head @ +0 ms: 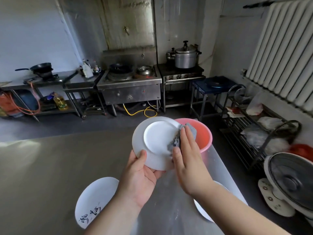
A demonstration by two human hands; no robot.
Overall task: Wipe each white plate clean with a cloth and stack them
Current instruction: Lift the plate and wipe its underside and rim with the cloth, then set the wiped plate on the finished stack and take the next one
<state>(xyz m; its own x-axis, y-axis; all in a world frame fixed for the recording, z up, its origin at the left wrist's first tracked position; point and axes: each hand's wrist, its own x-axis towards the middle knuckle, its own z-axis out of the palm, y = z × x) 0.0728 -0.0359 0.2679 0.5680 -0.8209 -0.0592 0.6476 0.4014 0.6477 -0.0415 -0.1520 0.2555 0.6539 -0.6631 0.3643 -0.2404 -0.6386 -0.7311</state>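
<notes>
Steel table (50,167), wide bare stretch to the left, right edge running close past the basin. Pink basin (204,138) near the far right corner. Marked plate (94,200) flat at near left, another plate (201,209) half hidden under the right forearm. Held plate (155,141) tilted above the table, underside showing, gripped at its lower rim by left hand (140,175). Grey cloth (177,139) pressed on its right rim under flat right hand (188,160).

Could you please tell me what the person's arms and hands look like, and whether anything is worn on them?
Both forearms are bare as far as the frame shows: no sleeves, gloves, watch, rings or markings on the left hand or the right hand.
</notes>
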